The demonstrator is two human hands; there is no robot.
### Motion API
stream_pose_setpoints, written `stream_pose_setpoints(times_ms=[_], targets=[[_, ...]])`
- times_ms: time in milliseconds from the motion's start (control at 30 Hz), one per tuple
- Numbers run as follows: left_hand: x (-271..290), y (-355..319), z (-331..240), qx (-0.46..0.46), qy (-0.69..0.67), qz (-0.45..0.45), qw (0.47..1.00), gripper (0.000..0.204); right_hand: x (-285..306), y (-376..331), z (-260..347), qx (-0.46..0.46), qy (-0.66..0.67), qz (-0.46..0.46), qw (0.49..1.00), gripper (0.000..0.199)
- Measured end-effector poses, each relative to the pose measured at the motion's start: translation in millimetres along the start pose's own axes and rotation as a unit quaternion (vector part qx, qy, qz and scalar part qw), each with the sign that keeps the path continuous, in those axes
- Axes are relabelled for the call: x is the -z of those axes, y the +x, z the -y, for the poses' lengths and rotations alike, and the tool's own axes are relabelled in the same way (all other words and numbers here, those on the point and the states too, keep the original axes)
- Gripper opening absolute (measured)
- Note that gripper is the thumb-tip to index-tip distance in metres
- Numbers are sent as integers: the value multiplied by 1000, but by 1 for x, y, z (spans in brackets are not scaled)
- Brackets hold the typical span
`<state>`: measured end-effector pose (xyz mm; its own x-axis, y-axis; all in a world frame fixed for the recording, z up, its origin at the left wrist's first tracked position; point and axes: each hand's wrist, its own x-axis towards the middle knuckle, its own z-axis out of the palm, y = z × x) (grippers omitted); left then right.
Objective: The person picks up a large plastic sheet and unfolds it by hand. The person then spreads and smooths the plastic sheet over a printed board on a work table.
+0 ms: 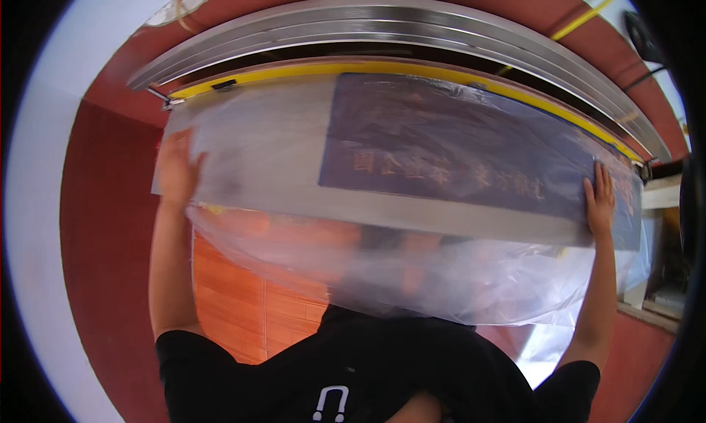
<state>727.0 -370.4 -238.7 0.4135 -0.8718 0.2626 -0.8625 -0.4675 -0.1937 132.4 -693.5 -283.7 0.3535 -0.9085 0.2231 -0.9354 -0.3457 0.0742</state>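
A long grey panel lies in front of me under a clear plastic sheet. On its middle and right sits a dark purple-blue rectangle with orange-red characters, seen through the plastic. My left hand rests flat at the panel's left end, fingers stretched out. At the right end my right hand presses flat on the plastic, fingers extended. The sheet hangs in loose folds over the near edge, toward my body. A yellow strip runs along the panel's far edge.
Beyond the yellow strip runs a long ribbed metal rail. Wooden floor planks show below on the left. White framing stands to the right. Reddish wall and a white surface lie to the left.
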Motion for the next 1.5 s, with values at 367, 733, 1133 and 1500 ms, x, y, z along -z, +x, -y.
stream_pose_setpoints(times_ms=[367, 733, 1133, 1500], targets=[[-15, 10, -71, 16, -10, 63, 998, 45, -4, -15, -54, 26, -44, -22, 998, 43], [-19, -49, -149, -170, -187, -43, 967, 40, 11, -168, -190, -268, 71, -8, 961, 29], [-27, -22, -114, -210, -186, 100, 955, 43, -85, -504, -117, -413, 1, 462, 785, 56], [-18, 3, -92, -212, -124, 226, 943, 45, -68, -539, -122, -276, -153, 396, 862, 11]])
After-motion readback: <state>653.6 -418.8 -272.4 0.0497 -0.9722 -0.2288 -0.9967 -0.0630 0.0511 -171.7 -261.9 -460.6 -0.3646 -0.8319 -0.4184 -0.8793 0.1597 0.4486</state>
